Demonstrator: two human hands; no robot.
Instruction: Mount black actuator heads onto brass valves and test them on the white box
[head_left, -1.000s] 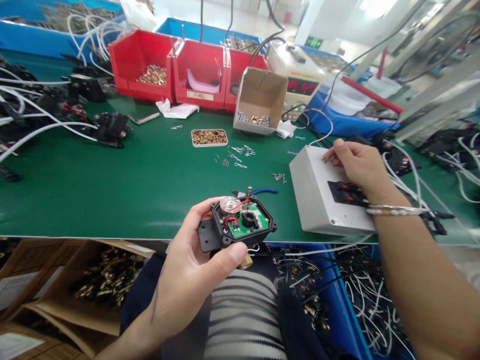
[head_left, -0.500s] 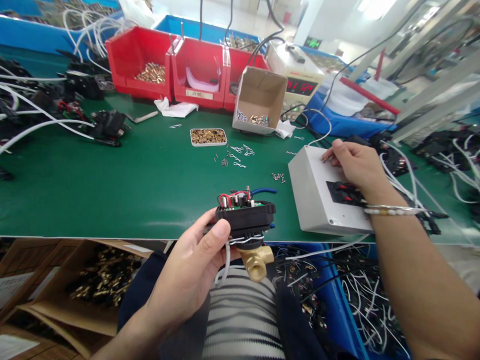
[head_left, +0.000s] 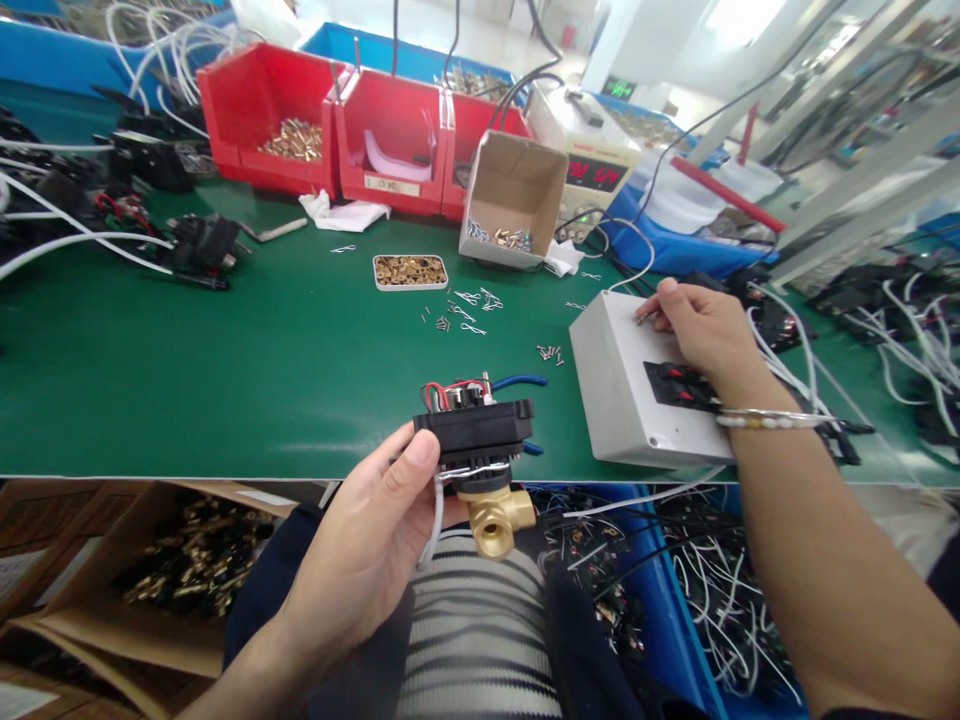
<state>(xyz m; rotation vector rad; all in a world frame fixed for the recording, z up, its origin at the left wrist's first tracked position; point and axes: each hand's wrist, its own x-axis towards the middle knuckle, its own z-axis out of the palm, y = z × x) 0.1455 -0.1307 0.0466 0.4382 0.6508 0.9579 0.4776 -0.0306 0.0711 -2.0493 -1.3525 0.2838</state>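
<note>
First inspector: Where did you have the piece, and in what grip?

Second inspector: Your left hand (head_left: 367, 530) was grasping the shallow black plastic housing (head_left: 476, 430) by its left end, thumb on the near face. You held it upright at the front edge of the green-topped bench (head_left: 187, 380). A yellow brass ported body (head_left: 495, 522) hung beneath it, with a bent silver wire clip (head_left: 480, 470) across the join. Thin red insulated wires (head_left: 435, 393) stood above the rim.

First inspector: How did its long axis lie?

Second inspector: Left to right, nearly level. Its free end pointed toward the pale grey rectangular box (head_left: 611, 390), with a strip of bench between them. One brass port faced you; another pointed right.

First inspector: And your right hand (head_left: 705, 325)?

Second inspector: It was over the box, well to the right of the housing and farther from you, fingers curled at a slim metal lever (head_left: 642, 318). Whether that grip pinched the lever or merely rested against it, I could not tell. Your left was the nearer hand, being on the housing itself.

First inspector: Anything close by?

Second inspector: A blue-handled tool (head_left: 519, 381) lay just behind the housing, mostly hidden. Small silver metal screws (head_left: 551, 354) lay scattered left of the box.
</note>
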